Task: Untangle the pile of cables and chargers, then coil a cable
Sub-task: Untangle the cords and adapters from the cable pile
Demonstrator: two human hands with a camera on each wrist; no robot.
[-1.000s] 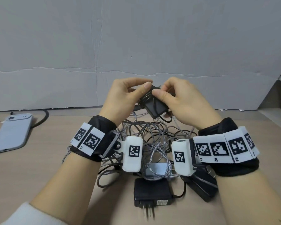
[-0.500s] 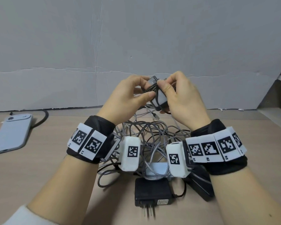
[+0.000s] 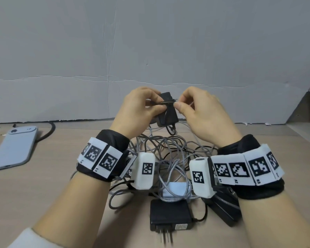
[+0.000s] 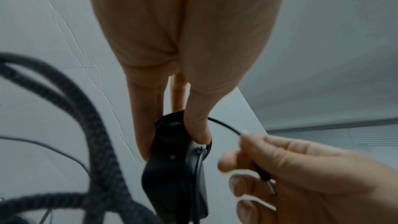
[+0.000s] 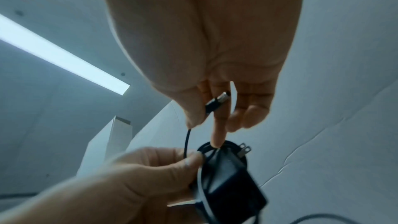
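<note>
**Freeing the black charger's thin cable**

My left hand (image 3: 138, 108) grips the black charger (image 3: 167, 113), raised above the tangled pile (image 3: 168, 154) on the table (image 3: 43, 185); my right hand (image 3: 200, 111) pinches its thin cable (image 4: 224, 125) near the plug end (image 5: 215, 103); I judge untangling is under way; next, draw that end out of the wraps without tightening them.

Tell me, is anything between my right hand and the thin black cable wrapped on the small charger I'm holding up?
Nothing visible. The right hand already pinches the thin black cable near its plug, while the left hand grips the small black charger.
</note>
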